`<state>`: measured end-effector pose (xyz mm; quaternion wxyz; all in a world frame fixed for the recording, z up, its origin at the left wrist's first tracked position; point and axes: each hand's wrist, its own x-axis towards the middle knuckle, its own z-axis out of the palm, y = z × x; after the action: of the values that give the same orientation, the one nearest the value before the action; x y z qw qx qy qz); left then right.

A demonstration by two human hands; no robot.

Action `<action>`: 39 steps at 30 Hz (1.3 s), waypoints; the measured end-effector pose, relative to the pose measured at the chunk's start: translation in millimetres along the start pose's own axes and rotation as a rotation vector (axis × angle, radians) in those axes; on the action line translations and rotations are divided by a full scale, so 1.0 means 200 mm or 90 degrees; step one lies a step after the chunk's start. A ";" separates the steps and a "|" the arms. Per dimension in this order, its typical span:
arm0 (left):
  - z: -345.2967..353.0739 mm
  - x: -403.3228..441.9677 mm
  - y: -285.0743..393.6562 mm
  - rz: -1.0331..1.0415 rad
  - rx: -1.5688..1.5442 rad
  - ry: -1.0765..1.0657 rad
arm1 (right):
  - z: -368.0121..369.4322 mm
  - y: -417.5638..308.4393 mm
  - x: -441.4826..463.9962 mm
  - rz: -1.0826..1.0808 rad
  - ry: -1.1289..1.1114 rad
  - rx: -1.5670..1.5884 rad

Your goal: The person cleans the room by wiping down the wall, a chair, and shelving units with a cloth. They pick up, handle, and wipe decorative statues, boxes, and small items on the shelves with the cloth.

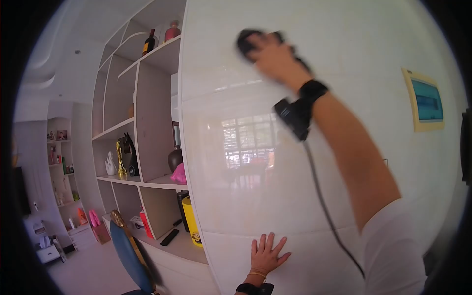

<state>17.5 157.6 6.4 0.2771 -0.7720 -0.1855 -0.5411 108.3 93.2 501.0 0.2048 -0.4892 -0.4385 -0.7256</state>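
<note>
High on the glossy white tiled wall [211, 206], my right hand [278, 61] is closed on a black cloth-like thing [243, 45], pressed to or just off the surface. Motion blurs both, so its exact kind is unclear. A black strap and box-shaped device [294, 118] sit at my right wrist, with a cable [322, 191] hanging down. Low on the same wall, my left hand [266, 256] lies flat with fingers spread, holding nothing. It wears a thin bracelet and a black wrist strap.
Left of the wall stands a shelf unit [139, 123] with a bottle [149, 43], vases, a gold trophy [121, 160] and a yellow container [192, 221]. A blue-backed chair [129, 253] is in front. A cream-framed panel box [424, 101] is on the right.
</note>
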 end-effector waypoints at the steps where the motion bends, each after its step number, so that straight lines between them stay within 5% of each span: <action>1: 0.00 0.00 0.01 -0.001 0.002 -0.003 | 0.00 -0.16 0.00 -0.082 0.000 0.028; 4: 0.00 0.00 0.01 -0.001 0.015 0.005 | 0.04 -0.31 -0.09 -0.167 0.151 0.114; 6: 0.01 0.00 0.00 -0.008 0.002 0.015 | 0.06 -0.10 -0.16 -0.130 0.183 0.212; 8: 0.00 -0.02 0.01 -0.039 -0.005 0.020 | 0.08 0.25 -0.26 -0.061 0.296 0.058; 10: -0.01 0.00 0.00 -0.030 -0.026 -0.007 | 0.13 0.68 -0.39 0.163 0.219 -0.222; 11: -0.01 -0.01 -0.01 -0.056 -0.012 -0.003 | 0.15 0.97 -0.45 0.217 0.033 -0.337; 12: 0.00 -0.01 -0.01 -0.048 -0.033 0.013 | 0.37 1.35 -0.53 0.394 0.060 -0.392; 13: 0.00 -0.01 -0.01 -0.034 -0.060 0.024 | 0.42 1.38 -0.53 0.383 0.057 -0.379; 15: -0.02 -0.02 -0.01 -0.034 -0.070 0.027 | 0.43 1.39 -0.57 0.648 0.090 -0.242; 16: -0.02 -0.01 -0.01 -0.024 -0.081 0.041 | 0.35 1.17 -0.48 0.626 -0.041 -0.356; 17: -0.02 -0.02 -0.01 -0.037 -0.086 0.034 | 0.34 0.96 -0.37 0.573 0.098 -0.197; 19: -0.01 -0.02 -0.02 -0.015 -0.120 0.018 | 0.24 0.42 -0.16 0.350 0.096 -0.161; 20: -0.01 -0.02 -0.02 -0.025 -0.125 0.009 | 0.30 0.21 -0.09 0.172 0.235 -0.123; 22: -0.01 -0.02 -0.03 -0.003 -0.153 0.013 | 0.18 -0.40 -0.06 0.020 0.252 0.057; 27: 0.06 -0.07 -0.02 -0.018 -0.167 0.011 | -0.06 -1.14 -0.66 -0.233 0.095 0.263; 29: 0.10 -0.09 -0.03 -0.002 -0.198 0.028 | -0.14 -1.22 -1.02 -0.372 -0.044 0.329; 31: -0.01 -0.05 -0.05 -0.033 -0.269 -0.063 | -0.14 -1.21 -1.35 -0.537 0.017 0.396; 33: 0.03 -0.06 -0.03 -0.090 -0.447 -0.231 | -0.17 -1.08 -1.42 -0.625 -0.083 0.471; 35: 0.01 -0.13 -0.06 0.055 -0.244 -0.106 | -0.19 -0.92 -1.31 -0.518 -0.091 0.386; 37: -0.04 -0.42 -0.06 0.068 -0.196 -0.135 | -0.13 -0.70 -1.14 -0.306 -0.074 0.299; 39: -0.19 -0.75 -0.10 0.053 -0.235 -0.208 | -0.12 -0.46 -0.93 -0.295 0.069 0.144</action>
<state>-74.5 151.5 -120.4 0.1197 -0.8938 -0.0937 -0.4219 109.7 96.7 292.9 0.1101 -0.3101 -0.6056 -0.7245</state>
